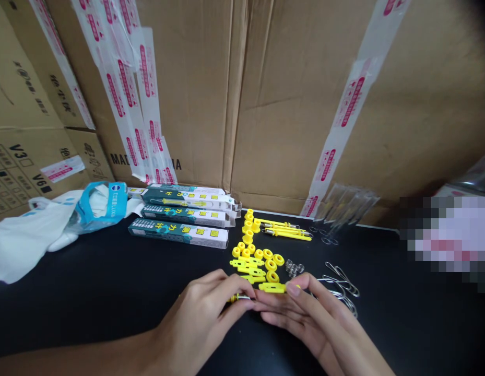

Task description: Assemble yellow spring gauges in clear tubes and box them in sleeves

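The person's left hand (195, 324) and right hand (312, 324) are bare, and also the forearms (70, 355) are bare until the edge of the view. The fingers (281, 308) are thin, and one nail (293, 289) is cut quite short.

Worn on the person's head, the only view looks forward and down, close over the left hand (195, 324) and right hand (305, 324), the black surface (89, 308), and taped cardboard cartons (289, 104) beyond.

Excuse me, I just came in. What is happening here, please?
A person is working with bare hands at a black table. The left hand pinches a small yellow-and-metal part, and the right hand holds a flat yellow plastic piece beside it. Loose yellow plastic parts, small metal springs and bent wire loops lie nearby, near printed boxes.
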The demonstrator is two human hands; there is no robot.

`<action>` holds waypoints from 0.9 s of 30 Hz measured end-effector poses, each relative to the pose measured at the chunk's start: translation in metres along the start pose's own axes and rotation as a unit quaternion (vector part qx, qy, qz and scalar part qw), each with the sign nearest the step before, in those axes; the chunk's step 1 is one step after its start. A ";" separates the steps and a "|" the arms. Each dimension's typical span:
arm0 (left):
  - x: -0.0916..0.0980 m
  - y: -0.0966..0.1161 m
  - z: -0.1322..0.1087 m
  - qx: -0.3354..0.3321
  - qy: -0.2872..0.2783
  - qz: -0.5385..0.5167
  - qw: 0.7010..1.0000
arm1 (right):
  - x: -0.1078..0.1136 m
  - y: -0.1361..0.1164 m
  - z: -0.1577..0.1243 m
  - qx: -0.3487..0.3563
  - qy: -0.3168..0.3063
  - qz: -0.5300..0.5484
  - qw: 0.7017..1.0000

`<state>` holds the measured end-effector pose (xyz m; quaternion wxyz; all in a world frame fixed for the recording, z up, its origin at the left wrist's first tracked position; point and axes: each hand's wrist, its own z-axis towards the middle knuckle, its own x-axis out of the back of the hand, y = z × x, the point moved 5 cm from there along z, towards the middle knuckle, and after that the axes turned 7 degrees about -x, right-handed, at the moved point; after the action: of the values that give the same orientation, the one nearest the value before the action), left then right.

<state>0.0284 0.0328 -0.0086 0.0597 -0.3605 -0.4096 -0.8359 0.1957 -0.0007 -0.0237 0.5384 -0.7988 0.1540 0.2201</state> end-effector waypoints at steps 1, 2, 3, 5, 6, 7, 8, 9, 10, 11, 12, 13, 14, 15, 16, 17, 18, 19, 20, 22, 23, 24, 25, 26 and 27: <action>0.000 0.001 0.000 -0.002 -0.002 0.005 1.000 | 0.000 0.000 0.000 0.001 -0.001 -0.001 1.000; 0.000 0.001 -0.001 -0.001 -0.005 0.012 1.000 | 0.000 0.000 -0.001 0.002 -0.002 -0.003 1.000; -0.001 0.000 -0.001 0.001 -0.008 0.020 1.000 | 0.000 0.000 -0.002 0.002 -0.001 -0.005 1.000; -0.001 0.000 -0.002 -0.003 -0.014 0.040 0.999 | -0.001 0.001 -0.003 0.002 0.001 -0.010 1.000; -0.002 0.000 -0.002 -0.015 -0.014 0.054 0.998 | -0.001 0.000 -0.003 0.004 0.000 -0.012 1.000; -0.002 0.001 -0.002 -0.034 -0.013 0.072 0.997 | -0.002 0.000 -0.004 0.006 0.000 -0.015 1.000; -0.002 0.002 -0.002 -0.056 -0.009 0.090 0.994 | -0.002 0.000 -0.004 0.007 0.002 -0.016 1.000; -0.003 0.004 -0.003 -0.076 -0.005 0.107 0.991 | -0.002 0.000 -0.004 0.007 0.004 -0.017 1.000; -0.003 0.005 -0.003 -0.091 0.000 0.119 0.989 | -0.002 0.000 -0.004 0.006 0.005 -0.018 1.000; -0.003 0.005 -0.003 -0.099 0.004 0.125 0.987 | -0.002 0.000 -0.004 0.005 0.007 -0.019 1.000; -0.003 0.006 -0.003 -0.100 0.005 0.126 0.987 | -0.002 0.000 -0.003 0.003 0.009 -0.019 1.000; -0.003 0.006 -0.003 -0.096 0.005 0.124 0.988 | -0.003 0.000 -0.003 0.000 0.011 -0.018 1.000; -0.003 0.005 -0.002 -0.087 0.004 0.120 0.989 | -0.003 0.000 -0.003 -0.002 0.011 -0.018 1.000; -0.003 0.005 -0.002 -0.076 0.002 0.115 0.990 | -0.003 0.000 -0.003 -0.003 0.010 -0.017 1.000; -0.002 0.005 -0.002 -0.064 -0.003 0.109 0.992 | -0.004 0.000 -0.003 -0.003 0.010 -0.016 1.000; -0.002 0.004 -0.001 -0.052 -0.008 0.102 0.993 | -0.004 0.000 -0.003 -0.003 0.008 -0.016 1.000; -0.002 0.004 -0.001 -0.044 -0.011 0.095 0.995 | -0.004 0.000 -0.003 -0.002 0.006 -0.018 1.000; -0.002 0.004 0.000 -0.038 -0.015 0.087 0.995 | -0.004 -0.001 -0.003 -0.001 0.004 -0.021 1.000; -0.002 0.004 0.000 -0.034 -0.015 0.080 0.996 | -0.003 -0.001 -0.003 0.002 0.006 -0.026 1.000; -0.001 0.004 0.000 -0.031 -0.018 0.076 0.996 | -0.001 -0.002 -0.002 0.016 0.011 -0.054 0.998; -0.001 0.004 0.000 -0.029 -0.019 0.077 0.996 | 0.000 -0.003 -0.002 0.029 0.017 -0.078 0.996; 0.000 0.004 0.001 -0.026 -0.022 0.078 0.996 | 0.002 -0.004 -0.002 0.047 0.024 -0.107 0.993; 0.000 0.003 0.001 -0.020 -0.024 0.078 0.996 | 0.003 -0.006 -0.002 0.067 0.033 -0.139 0.988; 0.000 0.003 0.001 -0.016 -0.025 0.076 0.997 | 0.004 -0.007 -0.003 0.088 0.041 -0.171 0.980; 0.000 0.002 0.001 -0.012 -0.025 0.073 0.997 | 0.004 -0.008 -0.004 0.110 0.050 -0.201 0.972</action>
<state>0.0301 0.0319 -0.0068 0.1065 -0.4108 -0.3736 -0.8248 0.2041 -0.0014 -0.0182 0.6474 -0.7595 0.0407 0.0489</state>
